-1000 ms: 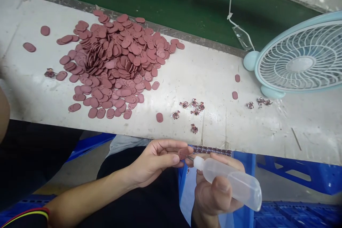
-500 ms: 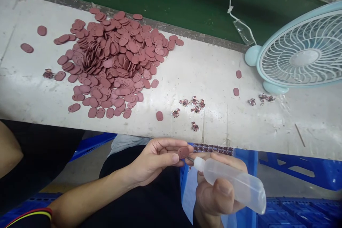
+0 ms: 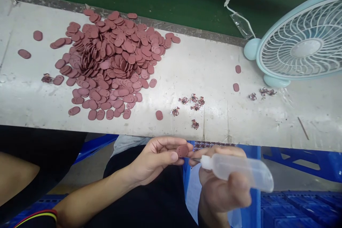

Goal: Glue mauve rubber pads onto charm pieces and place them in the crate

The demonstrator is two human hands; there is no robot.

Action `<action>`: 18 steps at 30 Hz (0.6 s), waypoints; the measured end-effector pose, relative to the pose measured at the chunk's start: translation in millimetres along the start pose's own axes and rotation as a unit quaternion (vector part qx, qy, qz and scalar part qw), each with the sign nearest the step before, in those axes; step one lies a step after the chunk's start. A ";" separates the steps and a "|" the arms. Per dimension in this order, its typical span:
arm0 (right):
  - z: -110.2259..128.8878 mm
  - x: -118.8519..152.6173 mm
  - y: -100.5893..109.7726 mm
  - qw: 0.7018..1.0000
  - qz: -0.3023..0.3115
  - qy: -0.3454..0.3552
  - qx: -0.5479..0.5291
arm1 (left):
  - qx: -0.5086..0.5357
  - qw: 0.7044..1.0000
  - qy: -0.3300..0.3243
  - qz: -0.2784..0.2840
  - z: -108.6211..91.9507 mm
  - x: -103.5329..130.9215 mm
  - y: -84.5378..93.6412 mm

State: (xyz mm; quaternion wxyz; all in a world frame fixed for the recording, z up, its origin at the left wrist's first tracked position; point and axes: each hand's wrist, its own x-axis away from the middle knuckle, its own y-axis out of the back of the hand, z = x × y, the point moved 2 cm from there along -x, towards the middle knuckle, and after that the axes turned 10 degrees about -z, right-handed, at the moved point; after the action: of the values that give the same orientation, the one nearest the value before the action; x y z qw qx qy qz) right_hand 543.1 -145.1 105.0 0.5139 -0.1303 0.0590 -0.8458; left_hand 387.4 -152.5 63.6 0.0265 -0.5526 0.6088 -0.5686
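Note:
My left hand is closed on a small reddish-brown oval disc, pinched near the fingertips with its flat face up. My right hand grips a translucent squeeze bottle with a white cap and a thin metal nozzle. The nozzle points left toward the disc, a short way from its edge. Above both hands, on the white table, lie small brown-and-white figure-shaped pieces and a single oval disc.
A large heap of the same discs covers the table's left half. A light-blue fan stands at the right, near more small pieces. Below the table edge are a blue bin and blue crates. Someone's arm shows at the left.
My right hand has drawn the squeeze bottle a little to the right, so its nozzle has backed away from the disc. My left hand keeps its hold on the disc.

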 end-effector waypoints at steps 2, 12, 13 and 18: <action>-5.0 -21.6 11.0 0.984 0.021 -0.137 -0.109 | 0.001 1.000 -0.002 0.011 -1.1 0.1 0.3; -65.0 -114.8 62.8 0.704 0.171 -0.436 -0.534 | 0.003 0.999 -0.016 -0.043 -8.8 1.2 16.7; -62.5 -107.7 61.9 0.797 0.155 -0.370 -0.450 | 0.002 0.998 -0.020 -0.052 -10.4 1.6 19.5; -43.0 -65.0 47.1 0.979 0.073 -0.063 0.179 | 0.000 0.996 -0.029 -0.084 -16.4 2.5 29.4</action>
State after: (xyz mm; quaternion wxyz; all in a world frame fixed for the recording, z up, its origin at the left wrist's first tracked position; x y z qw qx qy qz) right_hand 599.7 -110.9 42.4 0.5916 -0.0849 -0.1166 -0.7932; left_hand 356.7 -151.0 49.6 -0.0040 -0.6185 0.5591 -0.5522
